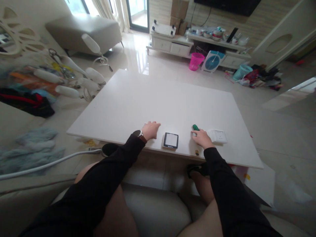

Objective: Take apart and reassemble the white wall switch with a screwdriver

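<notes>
On the white table (172, 102), a flat square device (171, 140) with a dark frame and a pale screen lies between my hands. My left hand (151, 129), with a watch at the wrist, is left of it, low over the tabletop. Its fingers stretch to the right and appear to hold nothing. My right hand (202, 138) closes round a small green-ended object (196, 127); the fingers cover its lower part, so its kind is unclear. Just right of that hand is a white wall socket (218, 136). A small brown-gold piece (197, 152) lies near the front edge.
At the table's left stands a lamp with several white shades (91, 43). Beyond the table are a pink basket (196, 61), a blue-and-white fan (213, 61) and a cluttered low cabinet (181, 48). A grey bench (84, 31) is at the back left. A white hose (54, 164) crosses the lower left.
</notes>
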A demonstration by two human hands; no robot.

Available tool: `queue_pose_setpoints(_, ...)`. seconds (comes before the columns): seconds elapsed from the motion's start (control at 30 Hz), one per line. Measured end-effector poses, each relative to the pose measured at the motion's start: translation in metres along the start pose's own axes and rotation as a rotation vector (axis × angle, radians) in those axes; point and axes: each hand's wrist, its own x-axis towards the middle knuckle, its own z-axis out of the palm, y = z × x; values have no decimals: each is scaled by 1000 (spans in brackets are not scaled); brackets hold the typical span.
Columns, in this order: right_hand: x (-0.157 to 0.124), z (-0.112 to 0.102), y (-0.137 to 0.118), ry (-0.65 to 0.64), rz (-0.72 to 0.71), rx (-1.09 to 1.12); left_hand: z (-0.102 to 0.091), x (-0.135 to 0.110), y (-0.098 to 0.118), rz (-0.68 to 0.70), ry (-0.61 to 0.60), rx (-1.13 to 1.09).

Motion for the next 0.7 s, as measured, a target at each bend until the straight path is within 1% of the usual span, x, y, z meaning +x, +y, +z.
queue_pose_setpoints(0.03,0,-1,0,-3,4,9,5,1,-2,-13,1,4)
queue_pose_setpoints(0.17,-2,-5,0,-21,13,34,23,2,-11,-19,-61,47)
queue_pose_setpoints(0.27,-4,-8,-1,-16,25,44,28,-1,-16,-11,-52,81)
queue_pose_setpoints(0.37,-8,-16,-4,38,2,52,28,-2,-20,2,-21,90)
queue_pose_setpoints(0.57,-19,-38,-11,153,-100,70,27,4,-22,57,12,74)
queue_pose_setpoints(0.63,-23,-43,-12,194,-134,105,21,4,-22,52,18,67)
queue_pose_setpoints(0.7,-27,-47,-14,230,-175,181,9,3,-19,56,51,20)
